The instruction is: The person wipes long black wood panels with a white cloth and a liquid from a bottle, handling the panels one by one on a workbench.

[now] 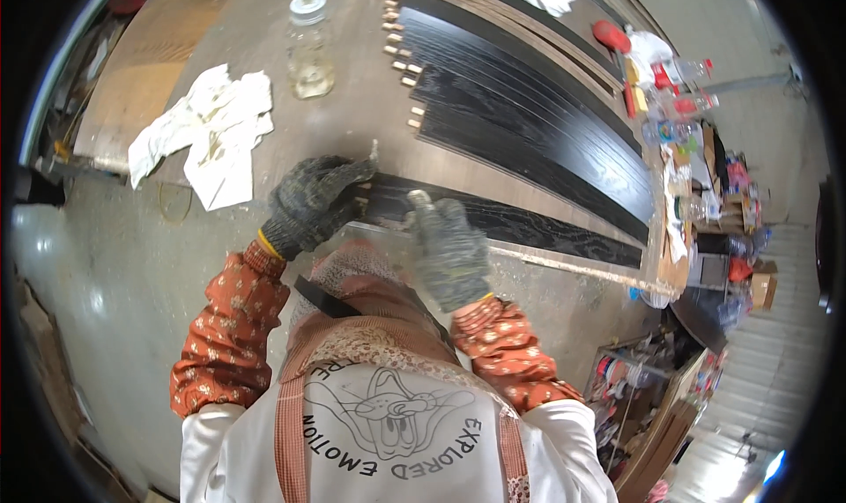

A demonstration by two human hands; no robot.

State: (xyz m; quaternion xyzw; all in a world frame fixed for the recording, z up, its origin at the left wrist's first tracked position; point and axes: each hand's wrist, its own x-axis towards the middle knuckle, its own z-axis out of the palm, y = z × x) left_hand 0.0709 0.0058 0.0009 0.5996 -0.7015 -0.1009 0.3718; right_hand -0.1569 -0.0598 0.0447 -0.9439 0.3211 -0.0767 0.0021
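Note:
My left hand (313, 205), in a dark grey knit glove, is at the left end of a narrow black wooden board (529, 219) lying along the table's near edge. Its fingers are bent together, and a thin pale tip sticks up from them; what it is I cannot make out. Pale dowels (363, 187) show at that board end, beside the fingers. Over the same board is my gloved right hand (451, 249), smeared by motion, with a whitish fingertip pointing away from me. Whether it touches the board is unclear. Farther back lie several black boards (529, 107) with dowels in their left ends.
A crumpled white cloth (216, 133) and a lidded glass jar (310, 49) of pale liquid sit on the left of the table. Plastic bottles (674, 131) and a red tool (611, 36) crowd the right end. A cluttered shelf (630, 380) stands at the lower right.

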